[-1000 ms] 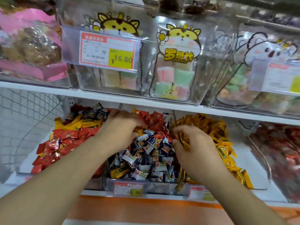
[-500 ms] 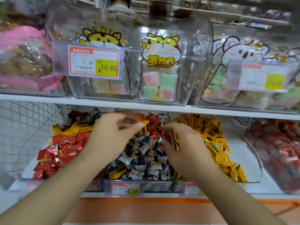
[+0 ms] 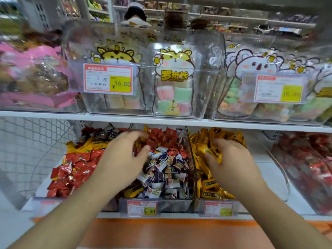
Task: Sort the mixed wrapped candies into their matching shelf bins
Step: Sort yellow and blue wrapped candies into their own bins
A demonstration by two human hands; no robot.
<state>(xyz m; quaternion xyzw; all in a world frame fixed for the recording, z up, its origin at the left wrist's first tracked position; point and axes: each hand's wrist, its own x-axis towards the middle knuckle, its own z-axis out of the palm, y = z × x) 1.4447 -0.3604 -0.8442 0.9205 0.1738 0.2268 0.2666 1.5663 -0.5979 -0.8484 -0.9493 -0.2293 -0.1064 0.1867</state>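
2 hands over the lower shelf. My right hand (image 3: pixel 231 164) pinches a yellow-wrapped candy (image 3: pixel 213 153), fingers curled round it, over the yellow candy bin (image 3: pixel 218 209). My left hand (image 3: pixel 124 159) hovers over the middle bin (image 3: pixel 172 205), fingers loosely bent, thumb apart; blur hides whether it has hold of anything. Middle bin holds red candies (image 3: pixel 161 137) at the back, dark blue-and-white candies (image 3: pixel 161 169) in front, and a yellow stray (image 3: pixel 133 192) low at the front. Step, I judge: returning a stray to its matching bin. Next calls for letting go onto the yellow heap, then picking another stray. Left bin (image 3: pixel 45 202) is also mixed.
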